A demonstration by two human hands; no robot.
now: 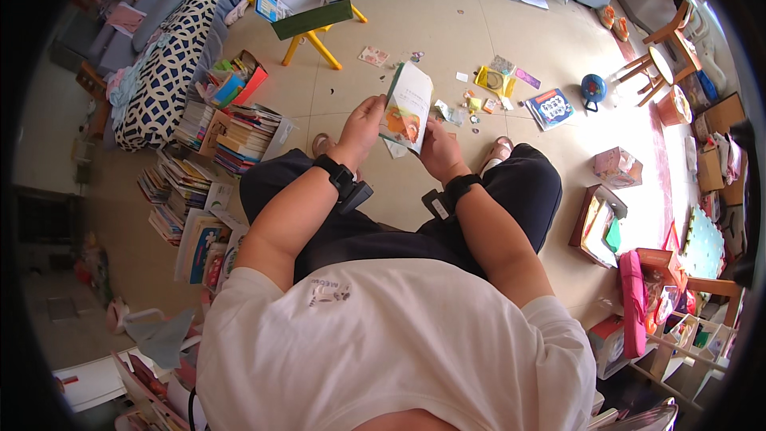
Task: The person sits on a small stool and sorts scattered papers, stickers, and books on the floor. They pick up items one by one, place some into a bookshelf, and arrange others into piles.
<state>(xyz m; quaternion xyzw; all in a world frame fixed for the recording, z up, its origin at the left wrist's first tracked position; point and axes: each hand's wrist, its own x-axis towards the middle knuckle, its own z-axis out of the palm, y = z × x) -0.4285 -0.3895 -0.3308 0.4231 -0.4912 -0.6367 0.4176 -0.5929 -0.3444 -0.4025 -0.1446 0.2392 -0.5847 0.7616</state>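
Between my two hands is a thin illustrated book (413, 96), folded to a page with an orange picture and lines of print. My left hand (365, 120) grips its left edge, the thumb lying near the margin. At the lower right corner, my right hand (441, 146) holds the book from the side. Both wrists carry black straps with small dark boxes. Beneath the book a white piece of paper (395, 148) shows on the tiled floor. Whatever my fingers do behind the book is hidden.
Stacked books (248, 137) stand at left, beside a red box of items (245, 81). A yellow chair (311, 42) bears an open box (314, 15). Small packets (494, 81) and a blue book (550, 109) lie ahead. At right are a tissue box (618, 167) and a brown bin (589, 221).
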